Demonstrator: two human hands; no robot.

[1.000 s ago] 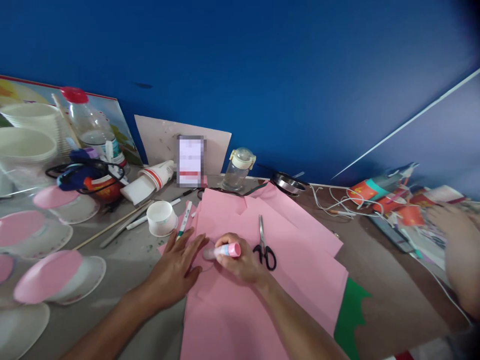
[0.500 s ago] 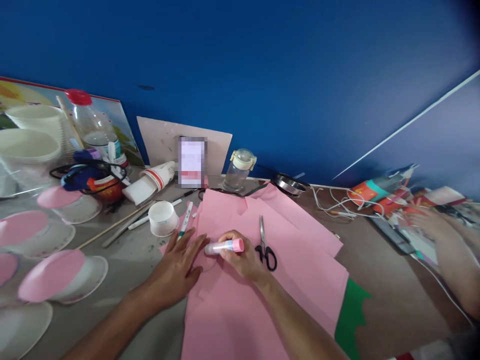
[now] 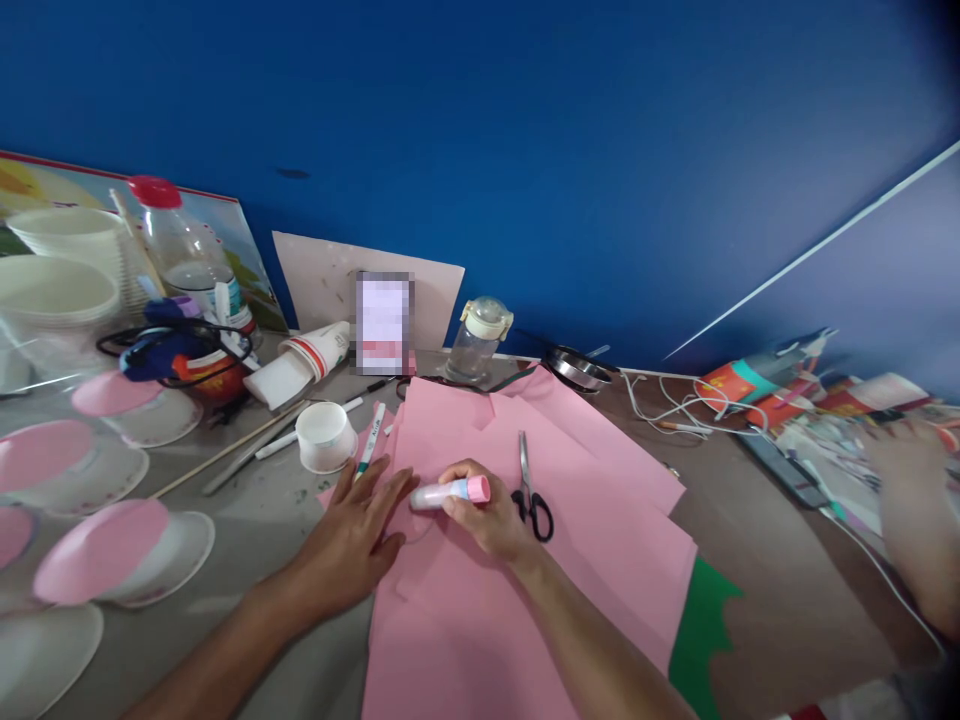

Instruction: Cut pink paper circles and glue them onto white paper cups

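My right hand (image 3: 484,520) grips a glue stick (image 3: 448,492) with a pink end, its tip pressed sideways onto the pink paper (image 3: 525,590). Flat on the left edge of that paper lies my left hand (image 3: 352,540), fingers spread, holding the sheet down. Black-handled scissors (image 3: 529,490) lie on the pink paper just right of my right hand. A small white paper cup (image 3: 325,436) stands just beyond my left hand, with a green marker (image 3: 369,452) beside it.
Upturned white bowls with pink paper bottoms (image 3: 112,555) crowd the left. A bottle (image 3: 184,255), a jar (image 3: 476,338), paper cups (image 3: 315,350) and a metal dish (image 3: 576,368) line the blue wall. Green paper (image 3: 701,630) peeks out right. Another person's hand (image 3: 911,480) reaches over cables and clutter at far right.
My right hand has shifted the glue stick slightly up and to the right on the paper. The other person's hand at far right has moved about. My left hand stays put.
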